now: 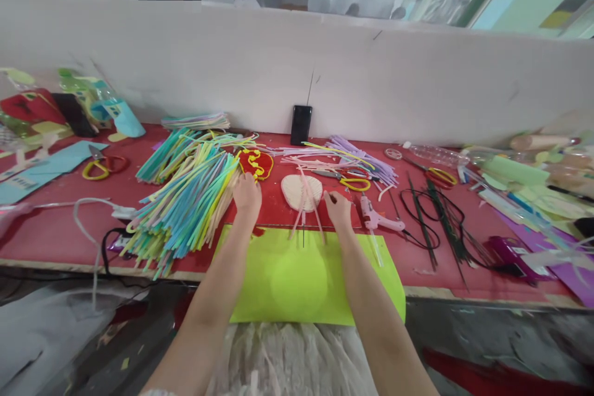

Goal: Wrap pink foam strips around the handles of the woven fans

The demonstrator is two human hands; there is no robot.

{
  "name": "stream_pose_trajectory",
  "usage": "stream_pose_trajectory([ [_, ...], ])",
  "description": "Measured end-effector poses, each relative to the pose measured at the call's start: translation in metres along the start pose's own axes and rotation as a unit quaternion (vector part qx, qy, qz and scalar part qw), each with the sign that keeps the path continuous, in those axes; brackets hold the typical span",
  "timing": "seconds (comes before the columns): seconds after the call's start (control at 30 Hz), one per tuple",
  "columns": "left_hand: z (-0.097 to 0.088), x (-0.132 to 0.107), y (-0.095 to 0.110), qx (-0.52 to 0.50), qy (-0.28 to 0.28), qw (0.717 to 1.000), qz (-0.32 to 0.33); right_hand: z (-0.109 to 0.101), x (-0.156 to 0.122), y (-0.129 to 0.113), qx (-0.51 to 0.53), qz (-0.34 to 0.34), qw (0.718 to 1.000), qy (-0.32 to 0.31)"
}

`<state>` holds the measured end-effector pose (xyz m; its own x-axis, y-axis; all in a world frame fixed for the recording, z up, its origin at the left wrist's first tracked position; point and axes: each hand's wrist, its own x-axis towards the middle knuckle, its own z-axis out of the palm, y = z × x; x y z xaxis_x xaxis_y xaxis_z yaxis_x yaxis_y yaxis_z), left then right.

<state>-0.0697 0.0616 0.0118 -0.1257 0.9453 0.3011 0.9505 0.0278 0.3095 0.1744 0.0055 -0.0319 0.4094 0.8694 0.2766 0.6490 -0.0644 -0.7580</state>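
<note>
My left hand (247,195) is closed at the right edge of a pile of pastel pipe cleaners (185,192), just below a red piece with yellow trim (260,164). Whatever its bent fingers hold is hidden. To its right lies a cream, rounded fan-like piece (293,192) with pink pipe cleaners (305,189) crossed over it and a thin dark stem pointing toward me. My right hand (338,208) is beside this piece, its fingers curled in a pinch; I cannot make out anything in them. Both forearms reach over a lime-green sheet (299,284).
A pink glue gun (377,218) lies right of my right hand, near yellow-handled scissors (356,184). A black phone (301,124) leans against the white partition (232,62). Lilac pipe cleaners (364,158) lie behind. Dark cables and green stems (443,223) spread at right; more scissors (96,168) at left.
</note>
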Motion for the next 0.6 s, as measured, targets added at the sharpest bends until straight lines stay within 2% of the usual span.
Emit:
stream_pose_trajectory([
  [0.1,0.009,0.004,-0.016,-0.021,-0.050,0.998,-0.043,0.002,0.000,0.003,0.007,0.004,1.000,0.013],
  [0.3,0.009,0.010,-0.032,-0.049,-0.069,0.993,-0.077,0.003,0.001,0.005,0.004,0.010,1.000,0.005],
  [0.6,0.004,0.013,-0.043,-0.013,-0.038,0.995,-0.094,0.003,0.000,0.006,-0.009,0.008,1.000,-0.001],
])
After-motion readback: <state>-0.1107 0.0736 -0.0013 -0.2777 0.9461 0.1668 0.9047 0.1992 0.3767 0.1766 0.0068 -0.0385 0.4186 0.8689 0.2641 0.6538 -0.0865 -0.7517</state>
